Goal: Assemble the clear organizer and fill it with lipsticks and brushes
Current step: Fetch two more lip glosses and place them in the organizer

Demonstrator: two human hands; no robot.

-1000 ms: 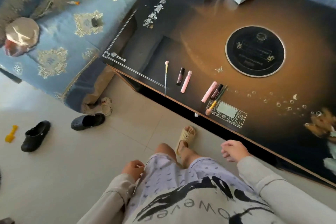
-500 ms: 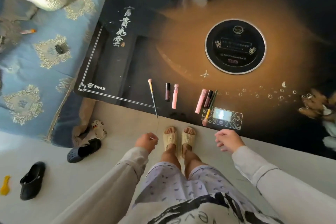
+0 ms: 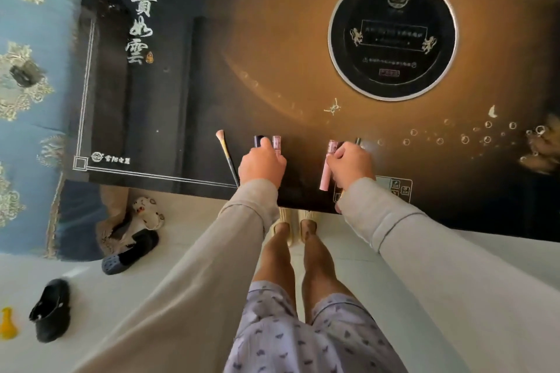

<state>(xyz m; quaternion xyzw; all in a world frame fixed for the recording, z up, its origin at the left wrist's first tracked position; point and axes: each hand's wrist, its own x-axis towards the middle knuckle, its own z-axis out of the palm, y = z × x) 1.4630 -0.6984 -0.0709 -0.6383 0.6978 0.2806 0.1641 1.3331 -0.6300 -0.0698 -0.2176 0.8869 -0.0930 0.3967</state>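
On the dark glossy table (image 3: 272,70), near its front edge, lie a thin makeup brush (image 3: 227,157) with a pink tip, then a dark lipstick (image 3: 258,141) and a pink lipstick (image 3: 276,142). My left hand (image 3: 262,162) rests over these two tubes with its fingers curled, hiding most of them. Further right lies a longer pink lipstick (image 3: 325,172). My right hand (image 3: 351,165) touches it with the thumb and covers a dark tube and a second brush (image 3: 358,140), of which only the tip shows. No clear organizer is in view.
A round black hob plate (image 3: 392,35) is set into the table at the back right, and a touch control panel (image 3: 397,188) sits under my right sleeve. A blue patterned sofa (image 3: 30,70) stands at left. Black shoes (image 3: 130,254) and a yellow toy (image 3: 7,322) lie on the floor.
I have stepped up to the table. Both hands rose from beside my legs and came down onto the lipsticks, the left on the left pair and the right on the right group.
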